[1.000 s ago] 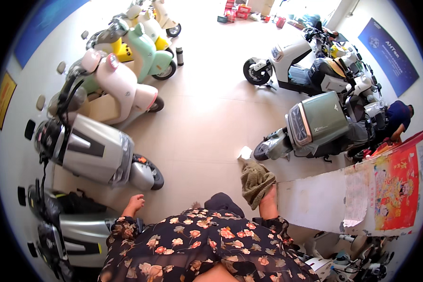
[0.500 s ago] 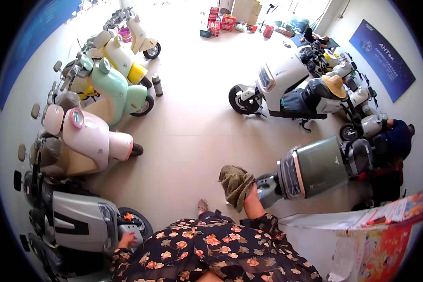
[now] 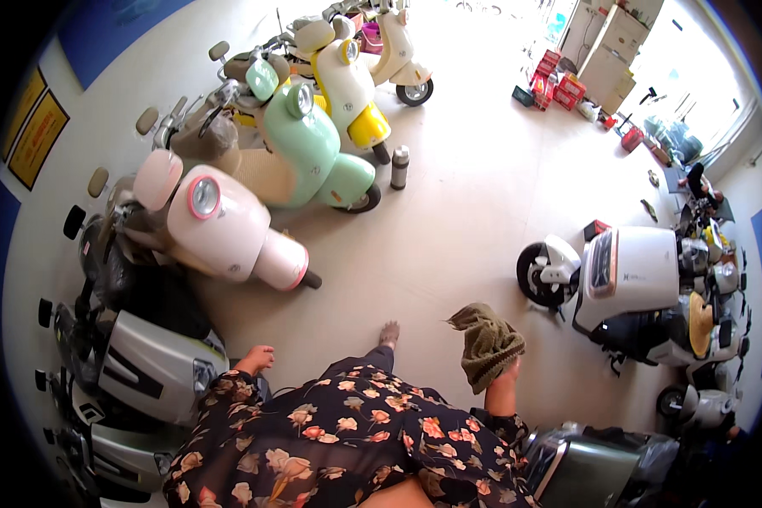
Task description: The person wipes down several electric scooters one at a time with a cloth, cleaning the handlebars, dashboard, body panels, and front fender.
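My right hand (image 3: 508, 371) grips a crumpled olive-brown cloth (image 3: 487, 347) with a coarse, ribbed weave. The cloth is held up in front of me over the pale floor, and it hides part of my fingers. On the other side, my left hand (image 3: 259, 359) hangs loosely with slightly bent fingers and holds nothing. Nearest to that hand is a silver-grey scooter (image 3: 157, 364) with a dark seat, at the lower left. A dark green scooter (image 3: 584, 470) stands close to my right forearm, partly cut off by the lower edge.
Along the left stand a pink scooter (image 3: 229, 224), a mint-green scooter (image 3: 309, 148) and a yellow-and-white scooter (image 3: 347, 89). A steel flask (image 3: 400, 168) is on the floor beside them. To the right is a white scooter (image 3: 631, 267); red boxes (image 3: 559, 85) are stacked at the back.
My view has turned left and moved forward, so the scooters sit farther right and the dark green one lower. The cloth stays in my right hand. My left hand has risen in the picture.
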### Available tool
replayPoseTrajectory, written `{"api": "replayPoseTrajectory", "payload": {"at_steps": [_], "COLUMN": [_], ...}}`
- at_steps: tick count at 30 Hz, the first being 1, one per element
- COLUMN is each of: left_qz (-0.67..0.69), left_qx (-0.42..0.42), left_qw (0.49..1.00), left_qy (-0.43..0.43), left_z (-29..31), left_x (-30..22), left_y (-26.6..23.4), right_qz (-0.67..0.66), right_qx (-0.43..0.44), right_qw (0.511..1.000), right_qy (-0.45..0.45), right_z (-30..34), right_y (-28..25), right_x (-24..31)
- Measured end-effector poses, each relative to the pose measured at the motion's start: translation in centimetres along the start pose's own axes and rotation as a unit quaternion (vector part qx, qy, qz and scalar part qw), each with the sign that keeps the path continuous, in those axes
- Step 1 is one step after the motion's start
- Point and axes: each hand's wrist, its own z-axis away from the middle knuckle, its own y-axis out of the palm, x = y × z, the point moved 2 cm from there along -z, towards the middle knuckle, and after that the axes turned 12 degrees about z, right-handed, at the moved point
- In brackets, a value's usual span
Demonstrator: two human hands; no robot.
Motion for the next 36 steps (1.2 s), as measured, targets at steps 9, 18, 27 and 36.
{"api": "replayPoseTrajectory", "payload": {"at_steps": [9, 18, 27, 36], "left_qz": [-0.005, 0.012, -0.045, 0.087], "left_qx": [0.083, 0.082, 0.029, -0.002], "left_qw": [0.980, 0.953, 0.998, 0.996], "left_qy": [0.179, 0.293, -0.020, 0.003], "left_z": [-13.0, -20.4, -23.9, -30.5], "left_x": [-30.4, -58.1, -60.6, -70.1], "left_y": [6.6, 12.3, 16.5, 19.9], "right_qz": [-0.035, -0.001, -0.009, -0.157], "right_qx": [-0.021, -0.043, -0.007, -0.004], "right_qw": [0.999, 0.999, 0.999, 0.971], "right_qy": [-0.005, 0.004, 0.049, 0.180], "right_z": [-17.8, -39.0, -62.1, -79.0], "right_y": [8.1, 14.4, 25.7, 35.2], "right_x": [9.4, 14.2, 25.5, 27.4]}}
